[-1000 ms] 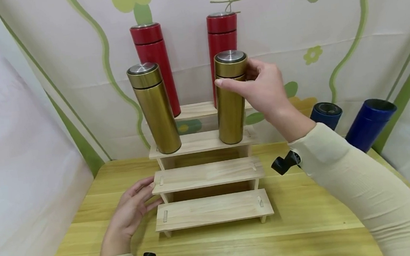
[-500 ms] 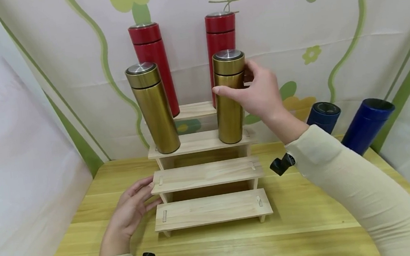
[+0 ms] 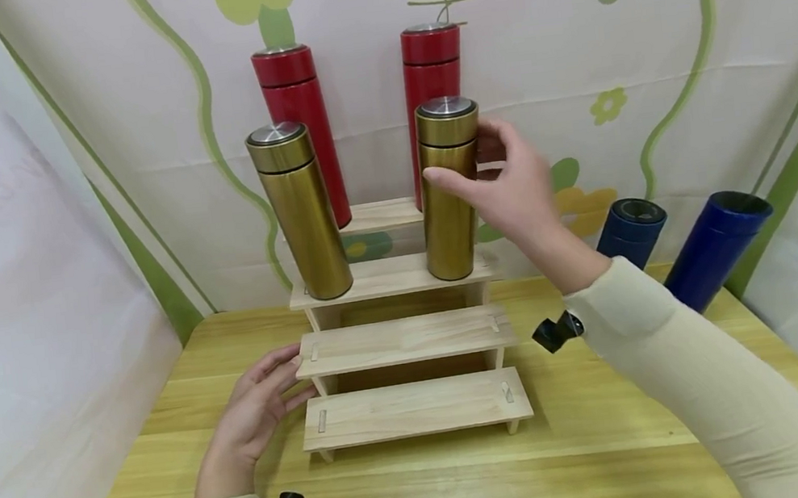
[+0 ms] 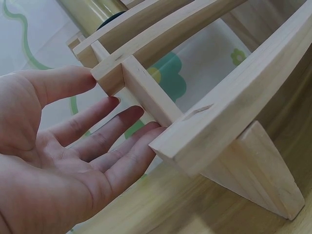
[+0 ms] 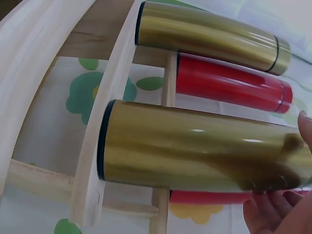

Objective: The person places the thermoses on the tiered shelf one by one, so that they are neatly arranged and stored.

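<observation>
In the head view my right hand [image 3: 520,187] grips the upper part of a gold thermos bottle [image 3: 449,219], thumb across the front and fingers around the far right side. The bottle stands upright on the right end of a tier of a stepped wooden rack [image 3: 408,339]. A second gold thermos bottle [image 3: 305,230] stands at the same tier's left end. Low on the left, my left hand [image 3: 258,410] touches the rack's end. The left wrist view has its thumb against a step's corner [image 4: 109,80], with the other fingers extended, fingertips near the wood.
Two red thermos bottles, left [image 3: 310,136] and right [image 3: 433,75], stand on the top tier behind the gold ones. Two blue bottles, one dark [image 3: 631,233] and one brighter [image 3: 716,248], stand at the table's [image 3: 609,438] right rear. A patterned curtain [image 3: 374,154] hangs behind.
My right hand has slid a little lower on the gold thermos bottle, and its thumb has shifted. The bottle keeps its place on the tier. My left hand stays at the rack's end.
</observation>
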`<state>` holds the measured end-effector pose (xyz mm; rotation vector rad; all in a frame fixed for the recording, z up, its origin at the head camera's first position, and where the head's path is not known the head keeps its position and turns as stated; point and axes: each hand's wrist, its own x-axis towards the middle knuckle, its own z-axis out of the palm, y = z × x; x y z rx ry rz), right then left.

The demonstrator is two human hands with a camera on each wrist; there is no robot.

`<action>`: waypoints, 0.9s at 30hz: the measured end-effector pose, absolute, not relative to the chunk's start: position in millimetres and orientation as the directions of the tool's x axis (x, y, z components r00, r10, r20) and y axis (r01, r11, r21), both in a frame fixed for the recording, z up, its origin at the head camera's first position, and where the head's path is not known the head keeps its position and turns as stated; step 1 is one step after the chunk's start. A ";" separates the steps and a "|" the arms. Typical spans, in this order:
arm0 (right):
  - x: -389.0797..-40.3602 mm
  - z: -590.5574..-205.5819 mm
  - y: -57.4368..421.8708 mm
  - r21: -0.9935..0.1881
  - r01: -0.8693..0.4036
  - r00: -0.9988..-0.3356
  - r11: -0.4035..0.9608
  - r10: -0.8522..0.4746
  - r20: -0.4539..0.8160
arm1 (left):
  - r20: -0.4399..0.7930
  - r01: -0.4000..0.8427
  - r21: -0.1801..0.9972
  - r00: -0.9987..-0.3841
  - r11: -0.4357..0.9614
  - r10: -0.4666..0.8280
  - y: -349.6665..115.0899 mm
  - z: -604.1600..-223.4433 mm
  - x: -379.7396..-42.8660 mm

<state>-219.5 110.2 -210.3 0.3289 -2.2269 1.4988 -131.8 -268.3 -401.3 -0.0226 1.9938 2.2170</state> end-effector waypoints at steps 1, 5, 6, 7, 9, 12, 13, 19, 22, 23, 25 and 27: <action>-216.5 -212.1 113.4 -0.821 -0.433 -0.874 0.371 0.052 0.484 | -0.117 -0.128 0.987 -0.987 -0.098 0.111 -267.9 -401.3 -131.9; -203.2 -219.1 128.5 -0.832 -0.437 -0.870 0.342 0.074 0.488 | -0.110 -0.122 0.988 -0.987 -0.095 0.116 -267.3 -400.8 -132.8; -200.0 -221.2 132.3 -0.835 -0.435 -0.872 0.338 0.075 0.484 | -0.109 -0.120 0.988 -0.987 -0.095 0.116 -267.4 -400.7 -133.0; -197.1 -223.7 136.1 -0.833 -0.434 -0.872 0.344 0.072 0.484 | -0.107 -0.118 0.988 -0.988 -0.095 0.115 -267.6 -400.6 -133.1; -191.5 -229.7 143.7 -0.823 -0.441 -0.868 0.359 0.064 0.493 | -0.104 -0.115 0.989 -0.988 -0.094 0.115 -268.2 -400.6 -133.1; -184.4 -239.3 154.9 -0.807 -0.458 -0.856 0.373 0.062 0.514 | -0.102 -0.113 0.990 -0.988 -0.088 0.118 -269.2 -401.1 -132.7; -182.2 -242.4 158.7 -0.803 -0.463 -0.852 0.375 0.063 0.520 | -0.103 -0.113 0.990 -0.988 -0.087 0.117 -269.4 -401.3 -132.6; -172.2 -259.3 179.6 -0.826 -0.469 -0.854 0.313 0.076 0.514 | -0.101 -0.112 0.989 -0.988 -0.092 0.114 -269.6 -402.7 -131.8; -166.8 -268.2 189.4 -0.866 -0.444 -0.875 0.228 0.097 0.474 | -0.100 -0.111 0.989 -0.988 -0.101 0.114 -269.2 -403.5 -131.6; -164.9 -271.3 192.5 -0.881 -0.432 -0.884 0.195 0.103 0.456 | -0.100 -0.112 0.989 -0.988 -0.101 0.115 -269.1 -403.8 -131.6; -161.4 -277.3 198.4 -0.902 -0.405 -0.900 0.152 0.110 0.422 | -0.101 -0.113 0.988 -0.988 -0.104 0.114 -268.5 -404.1 -131.9; -158.1 -283.3 203.9 -0.917 -0.374 -0.915 0.136 0.105 0.389 | -0.103 -0.114 0.988 -0.989 -0.106 0.110 -267.8 -404.1 -132.4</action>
